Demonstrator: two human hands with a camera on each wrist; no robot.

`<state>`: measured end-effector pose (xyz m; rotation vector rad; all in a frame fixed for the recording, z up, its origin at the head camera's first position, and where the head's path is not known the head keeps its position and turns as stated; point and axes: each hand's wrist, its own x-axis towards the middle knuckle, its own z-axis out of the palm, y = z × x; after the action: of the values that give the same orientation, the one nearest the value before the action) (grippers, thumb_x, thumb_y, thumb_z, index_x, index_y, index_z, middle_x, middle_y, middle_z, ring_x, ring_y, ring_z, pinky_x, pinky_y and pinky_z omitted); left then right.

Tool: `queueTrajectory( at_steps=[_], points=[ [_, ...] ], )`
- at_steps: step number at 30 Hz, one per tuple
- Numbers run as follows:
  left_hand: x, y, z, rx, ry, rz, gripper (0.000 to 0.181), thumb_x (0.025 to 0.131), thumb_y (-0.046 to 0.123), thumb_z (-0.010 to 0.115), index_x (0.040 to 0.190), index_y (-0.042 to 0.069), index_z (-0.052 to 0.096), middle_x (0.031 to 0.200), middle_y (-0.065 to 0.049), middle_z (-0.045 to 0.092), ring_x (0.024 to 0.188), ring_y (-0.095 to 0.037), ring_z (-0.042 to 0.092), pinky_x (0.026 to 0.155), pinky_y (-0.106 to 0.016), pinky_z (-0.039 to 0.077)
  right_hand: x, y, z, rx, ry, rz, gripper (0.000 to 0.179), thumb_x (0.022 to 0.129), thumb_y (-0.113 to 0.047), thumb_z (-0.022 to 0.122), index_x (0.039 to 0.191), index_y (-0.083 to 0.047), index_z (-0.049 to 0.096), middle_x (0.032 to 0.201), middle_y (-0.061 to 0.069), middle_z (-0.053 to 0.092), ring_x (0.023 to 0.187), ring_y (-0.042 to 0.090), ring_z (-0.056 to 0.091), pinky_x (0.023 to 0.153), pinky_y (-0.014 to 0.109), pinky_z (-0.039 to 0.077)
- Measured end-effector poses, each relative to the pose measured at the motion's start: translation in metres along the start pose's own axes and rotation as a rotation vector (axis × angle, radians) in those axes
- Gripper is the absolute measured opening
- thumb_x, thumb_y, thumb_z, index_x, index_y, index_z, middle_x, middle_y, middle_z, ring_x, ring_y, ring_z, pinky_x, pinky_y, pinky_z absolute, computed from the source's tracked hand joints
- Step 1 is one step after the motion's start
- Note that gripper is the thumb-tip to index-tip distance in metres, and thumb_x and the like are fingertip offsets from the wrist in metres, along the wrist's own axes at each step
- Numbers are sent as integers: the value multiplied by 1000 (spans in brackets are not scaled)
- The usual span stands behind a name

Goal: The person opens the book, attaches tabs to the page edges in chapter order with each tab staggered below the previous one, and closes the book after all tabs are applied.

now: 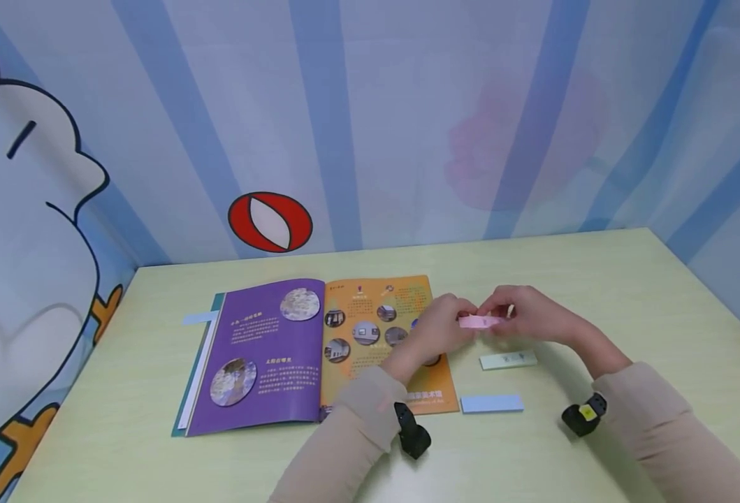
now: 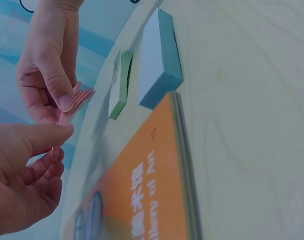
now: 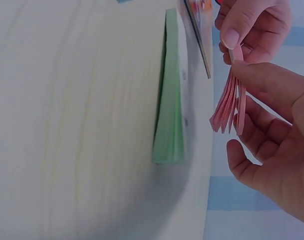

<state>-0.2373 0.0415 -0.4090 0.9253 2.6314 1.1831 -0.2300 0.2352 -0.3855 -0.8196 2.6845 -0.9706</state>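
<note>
Between both hands is a pink pad of sticky notes (image 1: 478, 322), held up off the table just right of the open book. My left hand (image 1: 443, 325) pinches one end between thumb and fingers. The thumb and fingers of my right hand (image 1: 531, 314) pinch the pad too; in the right wrist view the loose sheets of the pink pad (image 3: 230, 102) fan apart below the thumb. Under the hands lies a green pad of sticky notes (image 1: 508, 360), with a blue pad (image 1: 492, 403) nearer the front.
An open book (image 1: 263, 412) with a purple left page and an orange right page lies to the left, partly under my left forearm. A pale blue strip (image 1: 198, 318) sticks out of its left edge. Behind the table (image 1: 596, 279) hangs a striped cloth backdrop (image 1: 401, 140).
</note>
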Motion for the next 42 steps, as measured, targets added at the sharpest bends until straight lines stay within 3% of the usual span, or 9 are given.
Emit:
queueTrajectory(
  at_steps=[9,18,24,32,42],
  points=[
    [-16,12,-20,65,5,-11,23,86,12,67,109,8,68,92,1,58,82,-12,47,69,-16,38,1,-16,-2,4,25,-74,21,82,-5,70,103,-8,69,89,-3,60,77,13,53,72,31,49],
    [-38,25,-33,106,58,13,25,84,14,71,108,8,68,94,0,57,86,-17,51,70,-16,41,-7,-36,0,23,59,-110,20,81,-6,72,100,-12,70,87,-7,60,75,12,52,69,30,49],
    [-54,31,-38,94,85,10,25,83,16,72,106,10,68,92,3,55,81,-11,47,66,-16,41,-12,-50,3,42,65,-129,19,81,-8,72,100,-14,70,84,-7,59,75,13,51,67,28,47],
    [-74,35,-42,81,113,65,22,80,15,74,101,9,69,87,5,56,81,-16,52,67,-15,40,-21,-66,6,76,37,-158,20,81,-11,73,100,-16,69,83,-7,57,73,12,52,65,26,47],
    [-94,40,-45,60,143,102,20,77,15,77,96,10,70,85,7,57,80,-9,50,68,-15,42,-31,-79,13,113,32,-222,18,82,-13,72,99,-18,69,81,-7,56,70,11,52,61,24,47]
  ],
)
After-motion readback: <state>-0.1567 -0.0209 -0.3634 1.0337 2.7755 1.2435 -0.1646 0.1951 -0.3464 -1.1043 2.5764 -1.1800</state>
